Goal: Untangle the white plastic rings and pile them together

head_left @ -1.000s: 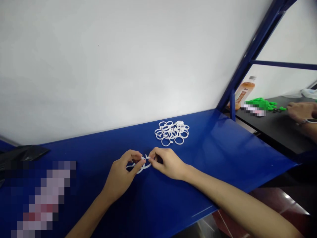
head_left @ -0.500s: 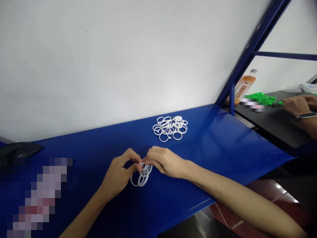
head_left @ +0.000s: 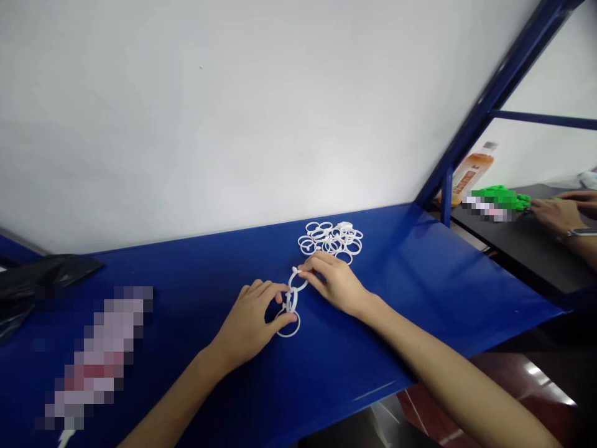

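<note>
Several white plastic rings hang together in a short linked group on the blue table. My left hand has its thumb and forefinger on the middle rings of this group, with the lowest ring lying flat on the table under the thumb. At the far end, my right hand pinches the top ring between thumb and fingers, near a small tab on its edge. Just beyond my right hand lies a loose pile of similar white rings.
The blue table meets a white wall. A black plastic bag lies at the left. On the right, past a blue metal frame, stand an orange bottle and green pieces near another person's hands.
My hands have moved apart from their close pinch. The right hand now draws one ring up and away, and the linked rings are more spread out. The view has shifted slightly.
</note>
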Demonstrator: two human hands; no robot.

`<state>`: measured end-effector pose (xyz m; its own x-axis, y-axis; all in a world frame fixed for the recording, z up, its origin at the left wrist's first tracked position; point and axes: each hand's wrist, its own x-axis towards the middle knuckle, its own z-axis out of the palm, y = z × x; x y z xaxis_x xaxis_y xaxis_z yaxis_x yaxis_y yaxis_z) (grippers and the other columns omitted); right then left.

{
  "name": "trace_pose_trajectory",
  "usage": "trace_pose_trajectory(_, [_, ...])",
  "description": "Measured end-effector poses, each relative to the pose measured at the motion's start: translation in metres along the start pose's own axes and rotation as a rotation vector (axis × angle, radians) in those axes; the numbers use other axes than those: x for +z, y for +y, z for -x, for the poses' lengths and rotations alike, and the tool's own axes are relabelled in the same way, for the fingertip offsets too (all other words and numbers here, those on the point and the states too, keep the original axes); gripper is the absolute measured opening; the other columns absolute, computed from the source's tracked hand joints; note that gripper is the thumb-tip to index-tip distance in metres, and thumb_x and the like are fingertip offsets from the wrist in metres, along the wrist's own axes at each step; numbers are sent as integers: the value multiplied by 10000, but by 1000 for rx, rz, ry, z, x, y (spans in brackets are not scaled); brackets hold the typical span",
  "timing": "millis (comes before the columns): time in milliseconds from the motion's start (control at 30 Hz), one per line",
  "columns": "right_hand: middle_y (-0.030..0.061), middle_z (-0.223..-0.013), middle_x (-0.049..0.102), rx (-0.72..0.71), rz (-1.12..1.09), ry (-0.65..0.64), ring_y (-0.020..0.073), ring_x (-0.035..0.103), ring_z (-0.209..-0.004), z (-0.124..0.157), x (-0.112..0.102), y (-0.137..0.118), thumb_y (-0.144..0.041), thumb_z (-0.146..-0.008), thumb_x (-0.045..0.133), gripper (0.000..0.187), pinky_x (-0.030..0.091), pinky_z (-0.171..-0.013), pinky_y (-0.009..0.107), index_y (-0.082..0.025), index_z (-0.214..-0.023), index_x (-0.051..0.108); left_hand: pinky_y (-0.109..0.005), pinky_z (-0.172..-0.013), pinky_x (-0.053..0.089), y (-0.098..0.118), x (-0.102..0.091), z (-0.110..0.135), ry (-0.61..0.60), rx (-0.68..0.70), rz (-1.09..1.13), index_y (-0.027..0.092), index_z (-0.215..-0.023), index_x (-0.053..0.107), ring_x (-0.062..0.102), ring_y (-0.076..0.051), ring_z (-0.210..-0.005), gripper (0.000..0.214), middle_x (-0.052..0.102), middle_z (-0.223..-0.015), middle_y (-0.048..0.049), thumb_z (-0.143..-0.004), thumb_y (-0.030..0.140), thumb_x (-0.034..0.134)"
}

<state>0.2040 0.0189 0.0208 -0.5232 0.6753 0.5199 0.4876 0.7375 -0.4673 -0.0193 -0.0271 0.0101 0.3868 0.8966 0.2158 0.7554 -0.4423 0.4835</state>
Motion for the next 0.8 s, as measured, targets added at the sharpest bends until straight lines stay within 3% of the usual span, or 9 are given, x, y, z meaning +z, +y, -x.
trace_pose_trajectory(167, [61,-964,675,97,44,-36,163,625,-842,-1,-6,9,-215,-975,556,83,507,-758,291,-181,-1019,617,-356,-809,388,-7,2,-2,46,110,-141,249,-948,678,568,-199,-894,147,674,-908,3,-960,258,531])
trace_pose_trajectory(367, [44,-883,647,86,71,-39,155,605,-793,-1,-9,9,-162,-956,547,68,477,-732,272,-173,-917,602,-350,-836,395,-14,-3,-2,218,307,-155,233,-964,684,572,-181,-893,162,691,-941,-7,-984,220,524])
trace_pose_trajectory(467, [39,-867,642,104,101,-18,147,597,-769,-2,-11,10,-171,-960,544,76,461,-706,252,-177,-911,602,-341,-855,408,-14,-3,0,223,388,-97,229,-951,675,581,-169,-916,175,709,-982,-5,-990,190,509])
trace_pose_trajectory(567, [51,-888,648,212,241,30,153,601,-773,-2,-17,14,-180,-951,549,85,446,-700,251,-176,-886,604,-345,-852,408,-14,-2,0,214,363,-110,243,-980,675,593,-168,-914,149,722,-989,11,-982,199,533])
trace_pose_trajectory(667, [78,-919,664,428,483,63,173,616,-768,-4,-30,16,-212,-947,535,130,417,-667,264,-167,-854,614,-360,-852,409,-14,-1,0,222,262,-151,242,-981,675,606,-183,-927,85,722,-996,11,-952,261,597])
trace_pose_trajectory(800, [91,-890,693,664,660,-36,192,640,-743,-6,-45,16,-248,-934,511,186,368,-608,270,-161,-824,634,-387,-858,417,-14,-1,0,231,176,-183,232,-1018,669,613,-213,-952,188,716,-1030,-9,-902,380,660])
